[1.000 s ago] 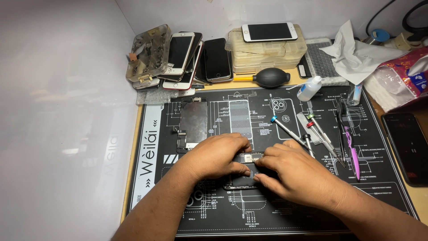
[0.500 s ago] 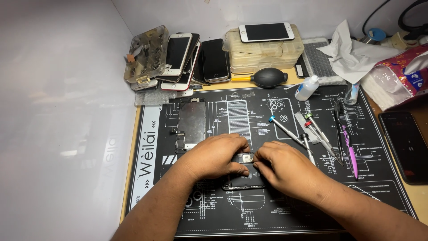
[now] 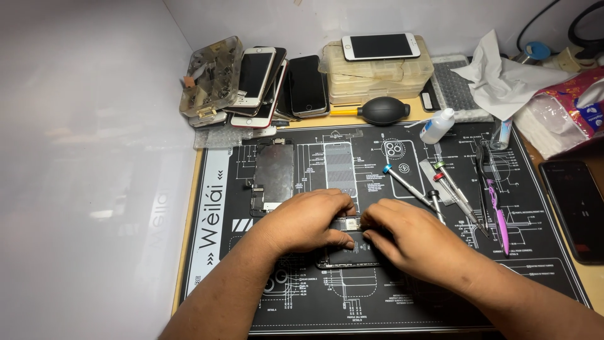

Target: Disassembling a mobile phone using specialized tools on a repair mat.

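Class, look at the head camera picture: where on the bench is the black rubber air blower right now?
The black air blower lies at the far edge of the black repair mat, centre-right, in front of the stacked clear parts boxes, right of the pile of phones.

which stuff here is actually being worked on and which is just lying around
In hand:
- opened phone body, gripped from both sides
- left hand and right hand, both on it
- black repair mat under it

Lying about:
- detached screen panel
- screwdrivers
- pink-handled tool
- black air blower
- small white bottle
- stack of phones
- crumpled tissue
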